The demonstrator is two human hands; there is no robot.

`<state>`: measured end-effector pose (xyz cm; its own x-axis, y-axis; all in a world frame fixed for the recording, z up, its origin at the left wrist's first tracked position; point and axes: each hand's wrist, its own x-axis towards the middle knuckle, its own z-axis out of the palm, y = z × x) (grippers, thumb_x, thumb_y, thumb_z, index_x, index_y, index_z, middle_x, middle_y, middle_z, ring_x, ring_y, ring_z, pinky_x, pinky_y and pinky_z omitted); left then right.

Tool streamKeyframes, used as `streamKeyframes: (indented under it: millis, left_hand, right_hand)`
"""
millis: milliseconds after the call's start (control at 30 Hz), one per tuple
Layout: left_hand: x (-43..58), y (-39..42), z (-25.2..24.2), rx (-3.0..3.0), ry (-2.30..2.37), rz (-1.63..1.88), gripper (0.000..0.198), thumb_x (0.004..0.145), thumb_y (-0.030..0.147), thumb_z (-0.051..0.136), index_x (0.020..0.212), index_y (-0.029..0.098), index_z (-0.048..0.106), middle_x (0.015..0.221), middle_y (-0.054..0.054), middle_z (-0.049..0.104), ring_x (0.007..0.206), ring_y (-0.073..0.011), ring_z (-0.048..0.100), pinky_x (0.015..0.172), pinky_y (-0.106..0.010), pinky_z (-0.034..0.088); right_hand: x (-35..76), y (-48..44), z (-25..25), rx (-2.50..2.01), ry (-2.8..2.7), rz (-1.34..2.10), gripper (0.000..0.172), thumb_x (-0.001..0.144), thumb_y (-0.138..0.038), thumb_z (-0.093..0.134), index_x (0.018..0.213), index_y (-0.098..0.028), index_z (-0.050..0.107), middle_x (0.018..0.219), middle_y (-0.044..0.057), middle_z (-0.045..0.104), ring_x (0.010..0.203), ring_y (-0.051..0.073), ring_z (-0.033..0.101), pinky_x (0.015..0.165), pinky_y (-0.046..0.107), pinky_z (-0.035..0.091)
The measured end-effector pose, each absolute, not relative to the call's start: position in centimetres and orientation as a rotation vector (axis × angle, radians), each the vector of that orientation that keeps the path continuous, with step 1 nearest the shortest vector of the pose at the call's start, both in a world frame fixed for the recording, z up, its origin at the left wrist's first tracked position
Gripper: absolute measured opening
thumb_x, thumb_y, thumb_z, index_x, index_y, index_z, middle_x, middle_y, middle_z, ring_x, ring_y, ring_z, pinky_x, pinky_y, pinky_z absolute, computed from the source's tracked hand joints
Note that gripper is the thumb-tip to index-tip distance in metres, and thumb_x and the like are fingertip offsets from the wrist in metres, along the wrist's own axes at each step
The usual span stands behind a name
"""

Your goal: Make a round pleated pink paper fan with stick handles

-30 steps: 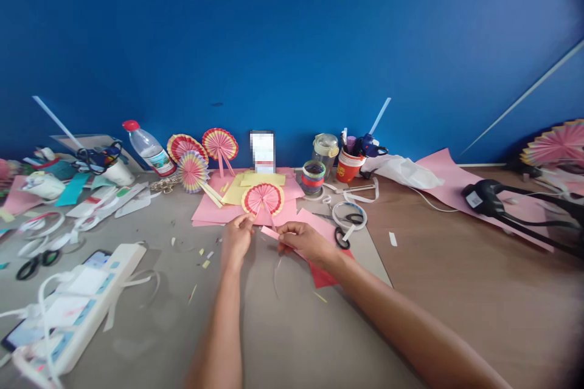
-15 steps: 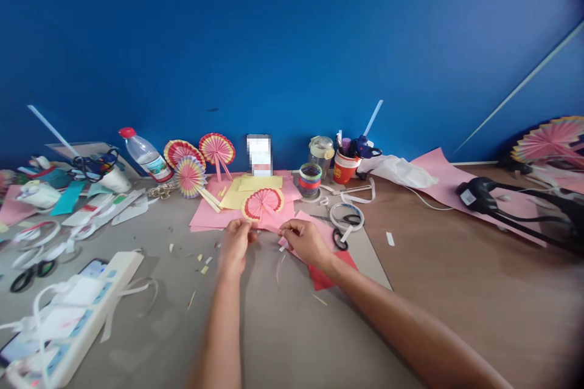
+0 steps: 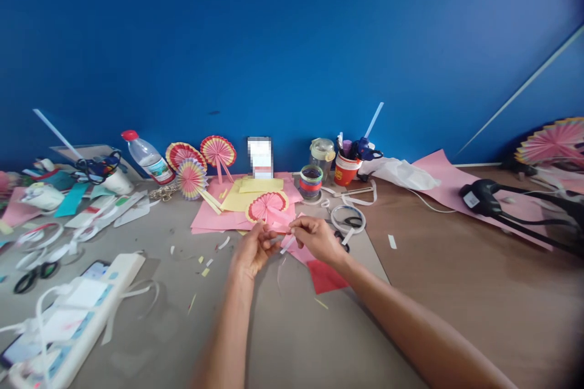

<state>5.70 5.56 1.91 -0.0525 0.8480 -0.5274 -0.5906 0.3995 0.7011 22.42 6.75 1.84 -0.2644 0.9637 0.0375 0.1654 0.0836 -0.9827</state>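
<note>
A pink pleated paper fan with a red and yellow edge [image 3: 267, 205] lies on yellow and pink sheets in the middle. My right hand [image 3: 317, 239] is closed, pinching a pink paper strip [image 3: 280, 219] that lies over the fan's lower part. Just below the fan is my left hand [image 3: 256, 249], palm turned partly up, fingers curled but apart, with nothing clearly held. Red paper [image 3: 327, 276] lies under my right wrist.
Finished fans [image 3: 218, 151] and a bottle [image 3: 149, 158] stand at the back left. Tape [image 3: 347, 219], a jar [image 3: 311, 182] and a red cup [image 3: 347, 169] are right of centre. A power strip [image 3: 98, 316] lies front left.
Both hands have shifted a little to the right. My left hand has turned and its fingers have spread. The fan has moved slightly right, and a white scrap shows left of my left hand.
</note>
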Motion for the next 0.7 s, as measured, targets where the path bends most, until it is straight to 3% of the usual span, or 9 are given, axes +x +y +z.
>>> streamKeyframes:
  millis: [133, 433, 533, 633, 700]
  left_hand:
    - [5.5, 6.4, 1.0, 0.206, 1.094, 1.257, 0.030, 0.082, 0.030, 0.060, 0.058, 0.014, 0.053, 0.048, 0.002, 0.058, 0.033, -0.0032, 0.042, 0.057, -0.026, 0.055]
    - [5.6, 6.8, 1.3, 0.266, 1.127, 1.373, 0.022, 0.077, 0.018, 0.059, 0.056, 0.014, 0.053, 0.044, 0.004, 0.056, 0.029, -0.0010, 0.033, 0.060, -0.026, 0.055]
    - [5.7, 6.5, 1.6, 0.306, 1.094, 1.463, 0.018, 0.076, 0.021, 0.060, 0.059, 0.014, 0.056, 0.047, 0.005, 0.057, 0.030, -0.0005, 0.033, 0.064, -0.025, 0.055]
    - [6.2, 6.2, 1.7, 0.362, 1.081, 1.529, 0.020, 0.074, 0.023, 0.062, 0.057, 0.015, 0.055, 0.046, 0.006, 0.057, 0.030, -0.0006, 0.033, 0.066, -0.027, 0.055]
    - [6.7, 5.9, 1.8, 0.405, 1.081, 1.548, 0.024, 0.073, 0.025, 0.063, 0.053, 0.015, 0.054, 0.045, 0.006, 0.056, 0.031, -0.0008, 0.034, 0.068, -0.028, 0.055]
  right_hand:
    - [22.4, 6.6, 1.9, -1.161, -1.588, 1.296, 0.013, 0.074, -0.021, 0.051, 0.072, -0.018, 0.064, 0.049, -0.005, 0.052, 0.045, 0.009, 0.045, 0.048, 0.021, 0.035]
    - [22.8, 6.9, 1.8, -1.174, -1.601, 1.261, 0.014, 0.076, -0.022, 0.051, 0.071, -0.018, 0.063, 0.051, -0.004, 0.052, 0.046, 0.010, 0.047, 0.052, 0.023, 0.038]
    - [23.3, 7.2, 2.4, -1.200, -1.555, 1.052, 0.014, 0.078, -0.023, 0.050, 0.075, -0.018, 0.063, 0.064, 0.000, 0.060, 0.054, 0.013, 0.051, 0.056, 0.025, 0.040]
    - [23.2, 6.4, 4.0, -1.121, -1.570, 0.694, 0.012, 0.080, -0.020, 0.052, 0.079, -0.019, 0.064, 0.084, 0.005, 0.065, 0.076, 0.017, 0.057, 0.069, 0.028, 0.043]
    - [22.8, 5.4, 5.1, -1.065, -1.621, 0.598, 0.014, 0.082, -0.018, 0.051, 0.074, -0.020, 0.063, 0.079, 0.005, 0.064, 0.077, 0.017, 0.057, 0.071, 0.027, 0.042]
